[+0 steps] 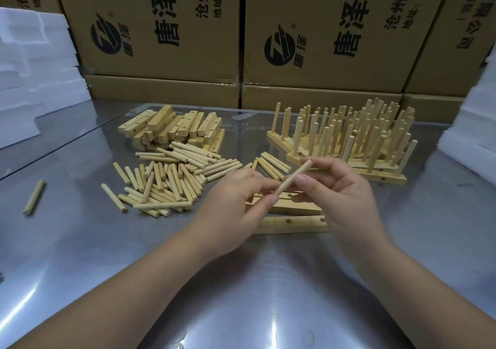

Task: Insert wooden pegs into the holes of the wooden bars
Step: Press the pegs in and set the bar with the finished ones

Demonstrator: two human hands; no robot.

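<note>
Peg [291,181] diag, tip up-right

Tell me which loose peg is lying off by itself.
The peg near the table's left edge, lying alone; the other loose ones lie bunched in the pile mid-table.

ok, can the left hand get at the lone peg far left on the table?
Probably yes: only bare table lies between the left hand and the lone peg. It pinches the held peg with the right hand, so must release first.
</note>
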